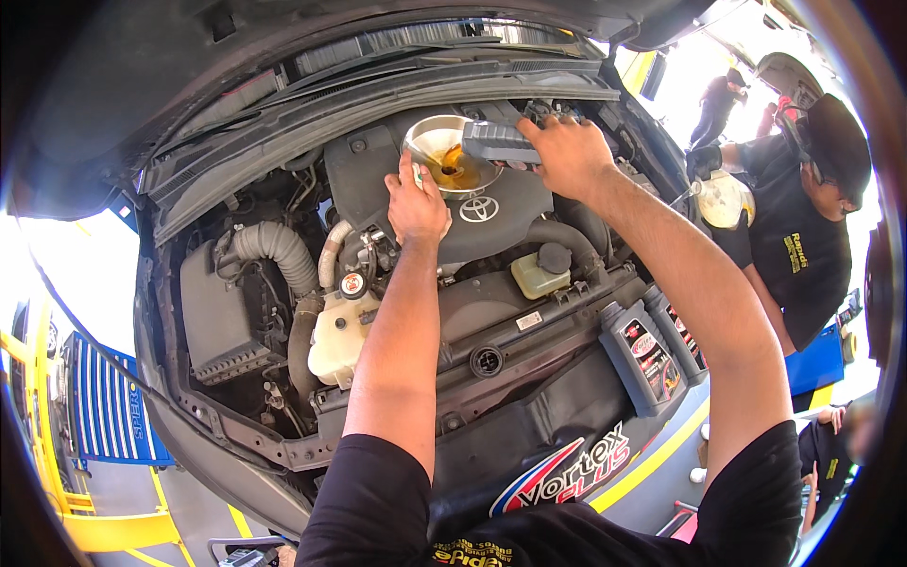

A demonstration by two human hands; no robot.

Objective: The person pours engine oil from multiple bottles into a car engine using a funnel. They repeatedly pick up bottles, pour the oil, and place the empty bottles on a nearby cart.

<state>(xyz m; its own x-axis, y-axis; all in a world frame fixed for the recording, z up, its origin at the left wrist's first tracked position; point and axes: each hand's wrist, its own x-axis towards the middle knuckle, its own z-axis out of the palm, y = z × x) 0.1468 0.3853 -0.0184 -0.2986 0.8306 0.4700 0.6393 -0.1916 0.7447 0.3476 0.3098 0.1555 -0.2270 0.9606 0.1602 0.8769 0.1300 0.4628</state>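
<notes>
Over the dark engine cover (378,180), a wide metal-looking funnel (433,135) holds amber oil (461,172). My left hand (419,205) is closed at the funnel's near left rim; a small white-and-green piece shows by its fingers, too small to name. From the right, my right hand (573,154) grips a dark grey oil bottle (496,142), tilted nearly flat with its mouth end over the funnel. Oil runs down the funnel's inside toward its centre. The funnel's spout is hidden.
Two grey oil bottles (642,357) stand on the black fender cover (529,425) at the front. A pale coolant tank (338,338) and an air filter box (227,317) sit left. A co-worker (803,227) at right holds a whitish container (725,199). The raised hood (113,85) hangs above.
</notes>
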